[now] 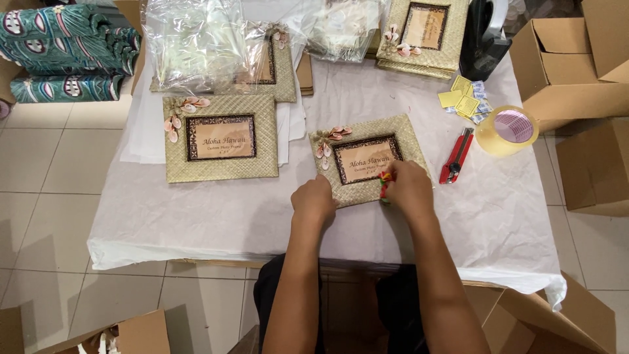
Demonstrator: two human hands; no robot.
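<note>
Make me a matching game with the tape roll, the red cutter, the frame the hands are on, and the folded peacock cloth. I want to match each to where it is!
Things:
1. tape roll
2. red cutter
3. woven frame under the left hand and right hand
4. peacock cloth

Places:
A. far left, off the table's white cover
B. middle of the table, nearest the person
C. right end of the table, by the open box
D. between the touched frame and the tape roll

Pairs: 1-C, 2-D, 3-B, 4-A
</note>
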